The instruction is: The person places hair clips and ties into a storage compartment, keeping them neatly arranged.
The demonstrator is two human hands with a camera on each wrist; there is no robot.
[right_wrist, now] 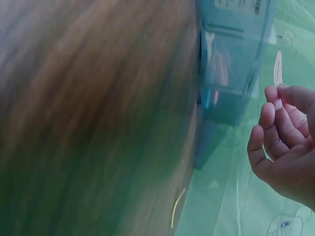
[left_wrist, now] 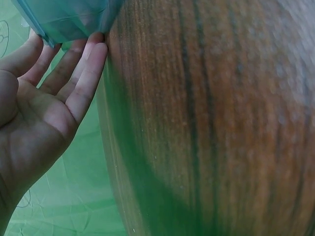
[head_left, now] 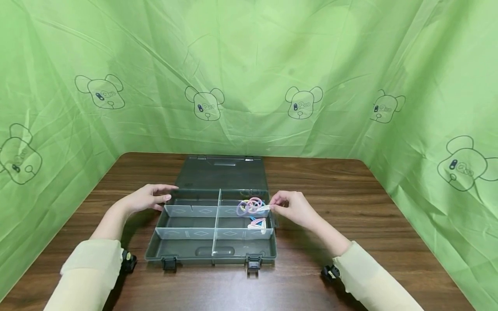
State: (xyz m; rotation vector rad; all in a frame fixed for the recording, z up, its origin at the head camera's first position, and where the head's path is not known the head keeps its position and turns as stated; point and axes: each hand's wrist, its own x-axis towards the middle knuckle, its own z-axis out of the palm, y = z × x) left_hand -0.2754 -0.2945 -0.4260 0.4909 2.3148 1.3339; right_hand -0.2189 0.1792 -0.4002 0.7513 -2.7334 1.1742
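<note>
A grey translucent box [head_left: 186, 247] with six compartments lies open on the table, its lid [head_left: 223, 175] folded flat behind it. At the back left corner, my left hand [head_left: 145, 199] touches the outer side wall, thumb and fingers extended; in the left wrist view its fingertips meet the box wall [left_wrist: 74, 19]. My right hand [head_left: 294, 209] pinches a slim white hair clip [right_wrist: 278, 69] between thumb and index finger, over the box's right rim. Pink, purple and yellow hair ties [head_left: 254, 203] lie in the back right compartment. White, pink and blue hair clips [head_left: 257, 223] lie in the middle right one.
Two dark latches [head_left: 253, 262] stick out from the box's front edge. The box stands on a brown wooden table [head_left: 323, 181]. Green cloth [head_left: 253, 52] with printed bear faces hangs around the back and sides.
</note>
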